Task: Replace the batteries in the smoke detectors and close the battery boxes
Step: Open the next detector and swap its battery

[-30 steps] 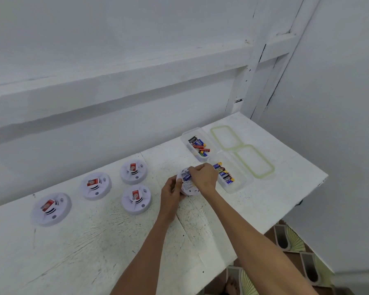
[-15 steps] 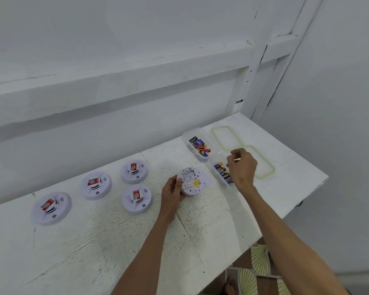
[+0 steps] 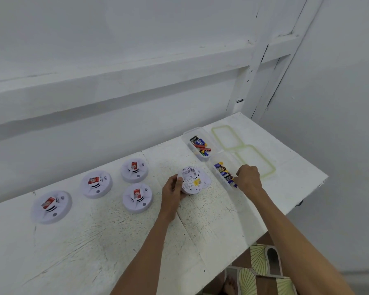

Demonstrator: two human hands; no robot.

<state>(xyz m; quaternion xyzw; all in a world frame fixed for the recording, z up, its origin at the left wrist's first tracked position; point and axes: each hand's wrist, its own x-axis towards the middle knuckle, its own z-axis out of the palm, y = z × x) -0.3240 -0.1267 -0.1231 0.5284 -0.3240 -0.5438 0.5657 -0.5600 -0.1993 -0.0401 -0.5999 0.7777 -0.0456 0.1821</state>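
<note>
My left hand [image 3: 172,194] grips the left rim of a white smoke detector [image 3: 195,180] tilted back-side up on the table, and its battery bay looks empty. My right hand [image 3: 248,177] reaches into the near clear battery box [image 3: 216,177], its curled fingertips pinching a blue battery [image 3: 234,185] at the box's near end. More batteries [image 3: 222,169] lie in that box. A second clear box [image 3: 189,145] behind it holds mixed batteries.
Several more white smoke detectors lie face up to the left, each with a red label: [image 3: 134,170], [image 3: 137,198], [image 3: 96,184], [image 3: 51,206]. Two green-rimmed lids [image 3: 226,140] [image 3: 256,162] lie right of the boxes. The table's edge [image 3: 285,211] is near my right arm, above patterned slippers [image 3: 262,260].
My right hand left the detector, moved right over the near box, then dropped into it. The blue battery seen in the detector is gone from its bay. My left hand kept its hold.
</note>
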